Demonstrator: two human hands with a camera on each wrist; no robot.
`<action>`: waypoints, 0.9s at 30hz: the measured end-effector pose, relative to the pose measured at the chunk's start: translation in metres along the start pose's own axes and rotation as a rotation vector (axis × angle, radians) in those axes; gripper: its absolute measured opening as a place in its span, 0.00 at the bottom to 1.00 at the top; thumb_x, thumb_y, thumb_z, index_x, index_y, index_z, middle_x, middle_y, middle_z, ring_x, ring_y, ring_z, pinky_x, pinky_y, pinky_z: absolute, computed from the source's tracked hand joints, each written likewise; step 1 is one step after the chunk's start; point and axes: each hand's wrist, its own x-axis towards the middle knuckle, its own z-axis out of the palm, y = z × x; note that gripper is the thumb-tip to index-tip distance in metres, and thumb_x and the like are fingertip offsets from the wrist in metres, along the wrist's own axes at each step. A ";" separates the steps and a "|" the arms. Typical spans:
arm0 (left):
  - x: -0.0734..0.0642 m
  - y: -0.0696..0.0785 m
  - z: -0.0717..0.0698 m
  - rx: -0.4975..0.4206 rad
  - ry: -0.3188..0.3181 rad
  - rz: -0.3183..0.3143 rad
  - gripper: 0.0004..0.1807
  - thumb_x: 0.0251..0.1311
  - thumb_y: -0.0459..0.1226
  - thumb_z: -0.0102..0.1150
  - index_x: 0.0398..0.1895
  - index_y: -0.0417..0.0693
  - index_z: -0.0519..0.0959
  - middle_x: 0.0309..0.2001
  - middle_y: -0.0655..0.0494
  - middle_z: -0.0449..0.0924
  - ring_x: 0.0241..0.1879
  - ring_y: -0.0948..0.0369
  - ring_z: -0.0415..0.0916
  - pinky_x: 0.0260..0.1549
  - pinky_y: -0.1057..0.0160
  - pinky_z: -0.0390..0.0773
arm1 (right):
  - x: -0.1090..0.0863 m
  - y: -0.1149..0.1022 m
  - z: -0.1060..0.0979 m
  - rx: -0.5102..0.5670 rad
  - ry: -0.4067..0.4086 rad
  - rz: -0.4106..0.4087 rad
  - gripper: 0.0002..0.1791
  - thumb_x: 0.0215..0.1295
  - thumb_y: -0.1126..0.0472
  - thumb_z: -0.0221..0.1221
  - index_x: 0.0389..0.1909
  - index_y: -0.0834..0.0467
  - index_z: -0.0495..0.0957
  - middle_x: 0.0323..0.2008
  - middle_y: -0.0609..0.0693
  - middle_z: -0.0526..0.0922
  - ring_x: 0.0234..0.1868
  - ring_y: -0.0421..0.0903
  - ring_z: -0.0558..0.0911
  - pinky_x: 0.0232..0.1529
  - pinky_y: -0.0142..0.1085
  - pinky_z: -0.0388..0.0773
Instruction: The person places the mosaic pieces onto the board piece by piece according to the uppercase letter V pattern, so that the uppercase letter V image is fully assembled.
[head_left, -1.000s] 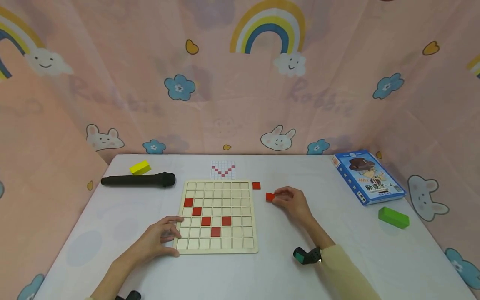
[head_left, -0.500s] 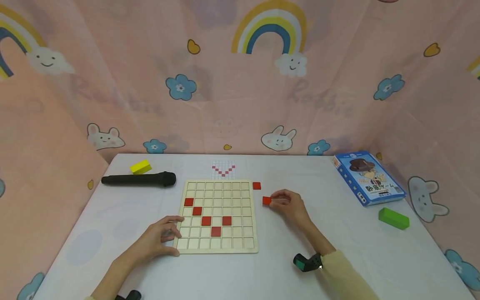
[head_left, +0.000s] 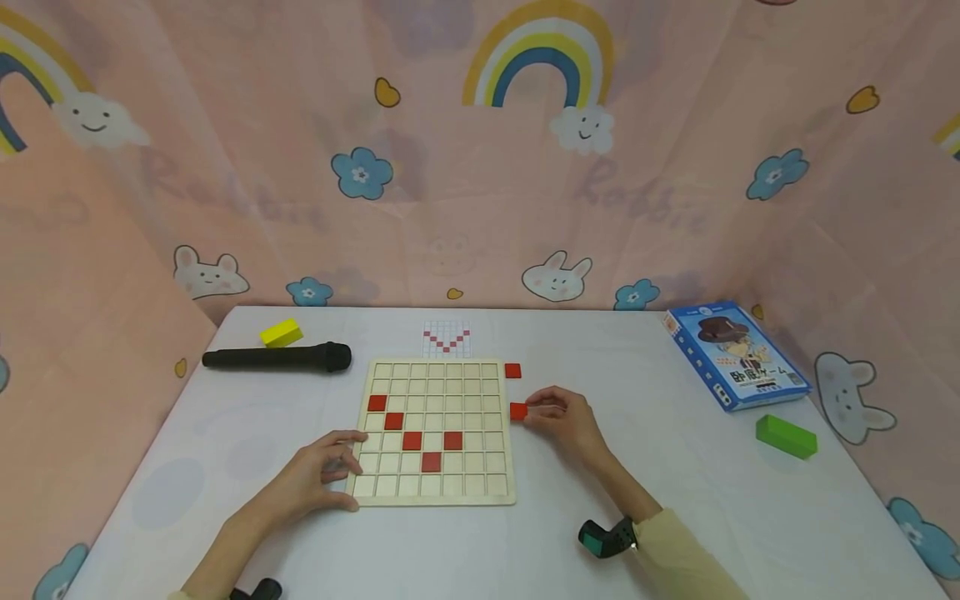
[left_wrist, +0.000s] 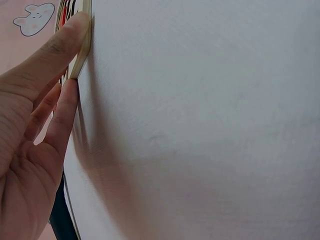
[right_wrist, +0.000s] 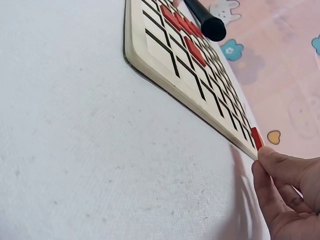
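Observation:
A pale square grid board [head_left: 459,502] lies on the white table, with several red square tiles [head_left: 431,462] in its cells. My left hand [head_left: 318,473] rests at the board's near left corner, thumb and fingertips touching the edge with the fingers fairly straight, as the left wrist view also shows. Between thumb and fingertips my right hand [head_left: 564,421] pinches a red tile [head_left: 518,412] just at the board's right edge; in the right wrist view this held tile [right_wrist: 257,138] overlaps the rim. Another red tile [head_left: 513,371] lies loose near the board's far right corner.
Behind the board lies a printed grid pattern [head_left: 447,339] with a red V shape. A black microphone [head_left: 276,358] and a yellow block [head_left: 281,333] are at the back left. To the right lie a blue game box [head_left: 738,354] and a green block [head_left: 786,437].
My right hand has moved left and slightly nearer, carrying the pinched red tile to the board's right edge. The left hand and the board have stayed in place.

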 end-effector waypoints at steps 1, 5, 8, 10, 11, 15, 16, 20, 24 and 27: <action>0.000 0.000 0.000 0.003 0.001 -0.001 0.20 0.33 0.31 0.78 0.31 0.45 0.78 0.64 0.40 0.63 0.63 0.37 0.62 0.50 0.69 0.81 | -0.001 -0.001 0.002 -0.001 -0.004 -0.003 0.15 0.56 0.70 0.66 0.45 0.65 0.78 0.43 0.58 0.83 0.42 0.50 0.84 0.51 0.36 0.83; 0.000 0.001 -0.001 -0.003 -0.001 0.005 0.20 0.33 0.31 0.78 0.32 0.44 0.78 0.64 0.39 0.63 0.63 0.37 0.62 0.50 0.68 0.81 | -0.003 -0.004 0.007 0.005 -0.005 0.003 0.14 0.56 0.70 0.66 0.44 0.65 0.78 0.42 0.57 0.83 0.42 0.50 0.84 0.50 0.37 0.83; 0.000 0.003 -0.002 -0.011 -0.007 0.021 0.20 0.34 0.31 0.78 0.32 0.43 0.78 0.64 0.38 0.63 0.62 0.36 0.62 0.49 0.67 0.81 | -0.004 -0.006 0.011 0.011 -0.001 -0.001 0.14 0.55 0.71 0.66 0.43 0.65 0.78 0.42 0.57 0.83 0.42 0.50 0.84 0.49 0.37 0.84; 0.000 0.003 -0.002 -0.010 -0.010 0.032 0.20 0.34 0.31 0.78 0.32 0.43 0.77 0.64 0.38 0.63 0.62 0.36 0.62 0.49 0.66 0.82 | -0.004 -0.006 0.013 0.008 -0.001 -0.008 0.14 0.55 0.71 0.66 0.43 0.65 0.78 0.41 0.57 0.83 0.41 0.50 0.85 0.48 0.37 0.84; 0.000 0.003 -0.002 -0.009 -0.011 0.035 0.20 0.34 0.31 0.78 0.32 0.43 0.77 0.64 0.38 0.63 0.62 0.36 0.62 0.49 0.66 0.82 | -0.004 -0.006 0.014 0.006 -0.001 -0.014 0.14 0.55 0.71 0.66 0.43 0.65 0.78 0.41 0.57 0.83 0.41 0.50 0.85 0.48 0.36 0.84; -0.001 0.003 -0.002 -0.009 -0.011 0.035 0.20 0.34 0.31 0.78 0.32 0.43 0.77 0.64 0.38 0.63 0.62 0.36 0.62 0.49 0.66 0.82 | -0.004 -0.008 0.020 -0.009 0.000 -0.028 0.14 0.53 0.72 0.67 0.42 0.65 0.79 0.40 0.56 0.83 0.38 0.49 0.85 0.45 0.34 0.85; -0.001 0.003 -0.002 -0.012 -0.011 0.028 0.20 0.34 0.31 0.78 0.32 0.43 0.77 0.64 0.38 0.63 0.62 0.36 0.62 0.49 0.66 0.82 | -0.004 -0.008 0.021 -0.013 0.002 -0.030 0.14 0.53 0.72 0.67 0.41 0.65 0.79 0.40 0.56 0.83 0.37 0.49 0.85 0.44 0.33 0.85; -0.001 0.004 -0.002 -0.019 -0.011 0.020 0.20 0.34 0.30 0.78 0.31 0.43 0.77 0.64 0.38 0.63 0.62 0.36 0.62 0.49 0.66 0.82 | -0.003 -0.012 0.027 -0.019 0.011 -0.027 0.14 0.51 0.73 0.68 0.40 0.64 0.80 0.38 0.54 0.83 0.36 0.47 0.85 0.42 0.33 0.85; -0.001 0.005 -0.002 -0.018 -0.010 0.026 0.20 0.33 0.31 0.78 0.31 0.43 0.77 0.64 0.37 0.63 0.62 0.35 0.62 0.49 0.66 0.82 | -0.001 -0.014 0.032 -0.036 0.014 -0.036 0.13 0.50 0.73 0.68 0.38 0.63 0.80 0.37 0.52 0.83 0.34 0.46 0.84 0.39 0.33 0.85; -0.001 0.006 -0.002 -0.014 -0.007 0.028 0.20 0.33 0.31 0.78 0.31 0.43 0.77 0.64 0.37 0.63 0.62 0.35 0.62 0.49 0.66 0.82 | 0.001 -0.014 0.035 -0.060 0.019 -0.053 0.13 0.50 0.73 0.69 0.38 0.62 0.80 0.36 0.51 0.83 0.33 0.44 0.84 0.38 0.33 0.85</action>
